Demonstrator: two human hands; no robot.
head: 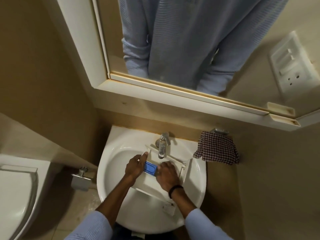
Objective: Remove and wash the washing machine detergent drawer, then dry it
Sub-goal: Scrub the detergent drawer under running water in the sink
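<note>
Dim-ish, warm yellow indoor light. Soft sheen on washbasin (pixel 121 141) rim, murky shadow down on floor (pixel 86 201) beside it. Low contrast on detergent drawer (pixel 149 182), white against white basin. Big fisheye bowing along mirror frame (pixel 86 49). Kinda soft everywhere, compression mush in dark corners.

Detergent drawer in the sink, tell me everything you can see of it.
The detergent drawer is a long white plastic tray with a blue insert in one compartment. It lies slantwise across the sink, with its far end under the running tap and its near end reaching the front rim. The left hand holds its left side. The right hand curls over its middle.
</note>
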